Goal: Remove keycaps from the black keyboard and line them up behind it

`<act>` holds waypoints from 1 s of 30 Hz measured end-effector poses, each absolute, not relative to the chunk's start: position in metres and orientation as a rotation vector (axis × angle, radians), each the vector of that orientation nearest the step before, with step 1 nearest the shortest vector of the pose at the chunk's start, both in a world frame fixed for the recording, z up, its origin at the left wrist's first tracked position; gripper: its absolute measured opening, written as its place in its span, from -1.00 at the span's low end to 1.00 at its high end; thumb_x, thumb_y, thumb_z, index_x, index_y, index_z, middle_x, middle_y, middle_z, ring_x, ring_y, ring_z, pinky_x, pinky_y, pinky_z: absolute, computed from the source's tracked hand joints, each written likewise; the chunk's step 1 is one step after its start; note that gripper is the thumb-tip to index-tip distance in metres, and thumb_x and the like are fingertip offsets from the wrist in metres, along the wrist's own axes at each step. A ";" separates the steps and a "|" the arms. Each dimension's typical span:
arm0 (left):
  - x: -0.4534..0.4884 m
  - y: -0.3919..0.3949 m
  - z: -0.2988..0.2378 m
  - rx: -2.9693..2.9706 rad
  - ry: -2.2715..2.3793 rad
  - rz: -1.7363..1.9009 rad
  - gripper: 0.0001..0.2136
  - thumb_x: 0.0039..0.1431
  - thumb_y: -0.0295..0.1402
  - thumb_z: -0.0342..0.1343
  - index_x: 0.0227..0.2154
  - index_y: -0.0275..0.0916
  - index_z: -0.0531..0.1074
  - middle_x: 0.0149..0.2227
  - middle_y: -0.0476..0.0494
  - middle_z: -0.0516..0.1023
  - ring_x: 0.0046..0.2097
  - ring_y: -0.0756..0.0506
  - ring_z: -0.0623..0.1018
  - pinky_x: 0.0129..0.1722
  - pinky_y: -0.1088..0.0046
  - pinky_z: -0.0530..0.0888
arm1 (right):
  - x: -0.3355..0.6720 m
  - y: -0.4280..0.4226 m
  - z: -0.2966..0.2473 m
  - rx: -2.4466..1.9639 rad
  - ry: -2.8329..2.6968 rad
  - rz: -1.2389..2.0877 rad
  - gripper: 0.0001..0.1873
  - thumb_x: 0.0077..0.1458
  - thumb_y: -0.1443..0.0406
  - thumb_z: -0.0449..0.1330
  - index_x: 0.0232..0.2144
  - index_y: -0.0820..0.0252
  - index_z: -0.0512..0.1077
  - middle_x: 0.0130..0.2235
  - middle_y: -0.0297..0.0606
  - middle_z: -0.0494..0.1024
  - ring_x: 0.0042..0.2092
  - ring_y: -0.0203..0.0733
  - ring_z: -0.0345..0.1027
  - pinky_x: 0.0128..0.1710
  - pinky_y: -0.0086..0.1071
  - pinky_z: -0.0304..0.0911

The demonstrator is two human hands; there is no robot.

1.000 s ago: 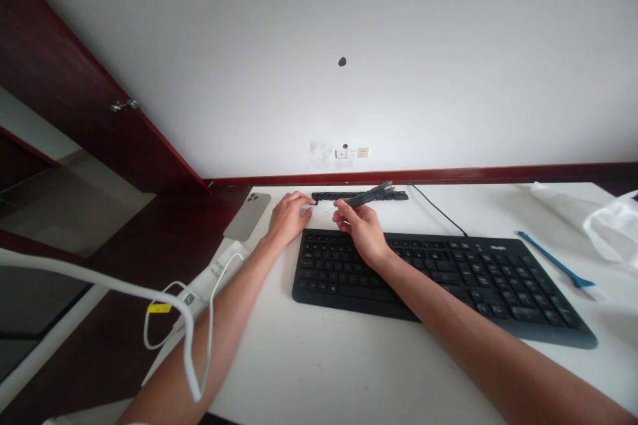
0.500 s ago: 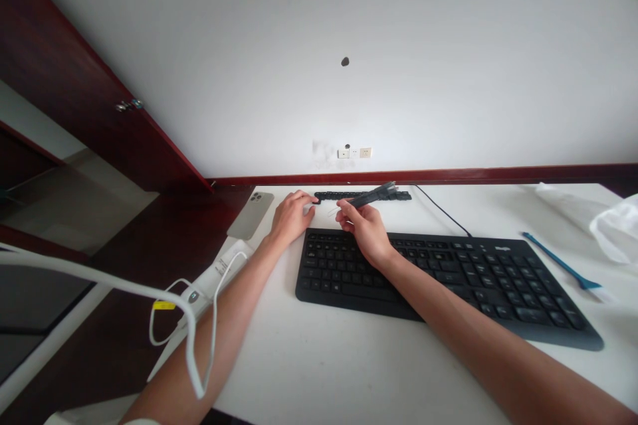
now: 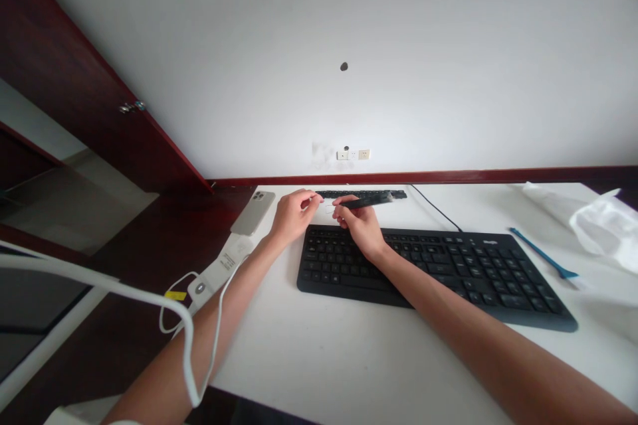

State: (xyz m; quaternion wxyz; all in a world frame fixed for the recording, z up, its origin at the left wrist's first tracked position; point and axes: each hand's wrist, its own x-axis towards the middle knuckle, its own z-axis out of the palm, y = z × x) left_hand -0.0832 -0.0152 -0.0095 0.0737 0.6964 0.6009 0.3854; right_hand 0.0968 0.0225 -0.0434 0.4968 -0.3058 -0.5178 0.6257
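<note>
A black brush with a thin wire loop [image 3: 369, 200] is gripped in my right hand [image 3: 366, 229]; its bristle end points right and the loop points left. My left hand [image 3: 294, 216] has thumb and fingertips pinched together at the left end of a row of loose black keycaps [image 3: 349, 194]. Whatever sits in that pinch is too small to make out. Below both hands lies a black keyboard [image 3: 343, 282], partly covered by my right wrist and forearm. The fingertips of the two hands are a short gap apart.
A phone [image 3: 253, 212] lies left of my left hand, by a white power strip [image 3: 219, 272] with white cables. On the right are a blue brush [image 3: 543, 254] and a crumpled white bag [image 3: 603, 222]. The keyboard cord [image 3: 433, 206] runs to the back edge.
My left fingers have drawn into a pinch and lifted slightly from the keycap at the row's left end. The brush in my right hand has tilted flatter.
</note>
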 end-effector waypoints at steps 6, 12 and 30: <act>-0.081 -0.067 -0.022 2.054 1.775 1.110 -0.45 0.53 -0.14 -0.23 -0.41 -0.19 0.60 -0.40 -0.06 0.56 -0.42 -0.03 0.46 -0.26 0.40 0.36 | 0.098 0.019 -0.039 -0.804 -1.216 1.529 -0.39 0.21 -0.21 0.14 -0.38 0.20 0.59 -0.45 -0.23 0.48 -0.45 -0.24 0.27 -0.49 -0.35 0.14; -0.094 -0.069 -0.032 1.904 1.731 1.143 -0.43 0.52 -0.09 -0.24 -0.33 -0.18 0.67 -0.31 -0.09 0.65 -0.32 -0.07 0.54 -0.18 0.38 0.42 | 0.099 0.011 -0.038 -0.896 -1.413 1.416 -0.27 0.23 -0.30 0.05 -0.35 0.20 0.60 -0.53 -0.25 0.45 -0.50 -0.24 0.28 -0.48 -0.34 0.17; -0.087 -0.072 -0.033 1.942 1.721 0.820 -0.45 0.50 -0.02 -0.19 -0.27 -0.08 0.71 -0.45 -0.03 0.65 -0.38 -0.11 0.60 -0.19 0.37 0.47 | 0.097 0.011 -0.043 -0.887 -1.500 1.332 -0.34 0.25 -0.26 0.06 -0.35 0.18 0.55 -0.50 -0.25 0.50 -0.46 -0.20 0.34 -0.43 -0.33 0.24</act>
